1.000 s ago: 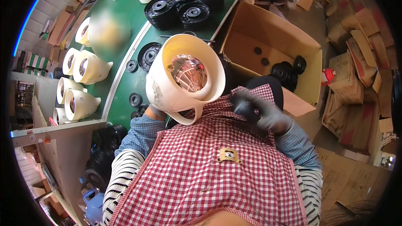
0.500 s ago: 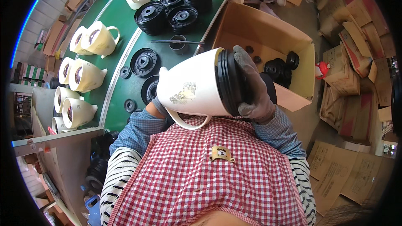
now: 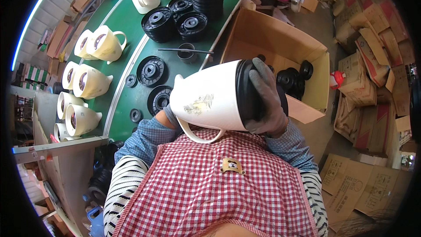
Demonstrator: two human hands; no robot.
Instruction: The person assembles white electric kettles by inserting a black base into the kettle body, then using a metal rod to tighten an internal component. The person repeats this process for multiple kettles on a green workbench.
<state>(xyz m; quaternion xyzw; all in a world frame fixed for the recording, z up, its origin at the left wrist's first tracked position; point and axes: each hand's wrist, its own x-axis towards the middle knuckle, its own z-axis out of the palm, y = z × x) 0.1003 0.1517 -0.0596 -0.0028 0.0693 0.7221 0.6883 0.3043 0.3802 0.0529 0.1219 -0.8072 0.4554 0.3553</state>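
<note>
The right hand (image 3: 271,101), gloved in grey, is clamped around a black base (image 3: 246,94) at center right, pressing it against the wide end of a white pot (image 3: 208,94). The pot lies sideways at mid-frame, left of that hand. The left hand (image 3: 172,117) meets its narrow end, mostly hidden; its grip cannot be told. Black discs (image 3: 151,71) lie on the green table (image 3: 125,101), upper left; an open carton (image 3: 258,30) stands upper right.

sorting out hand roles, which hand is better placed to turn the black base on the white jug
Likely the right hand: it is wrapped around the black base. The left hand, mostly hidden, is at the opposite, spouted end of the white jug.
</note>
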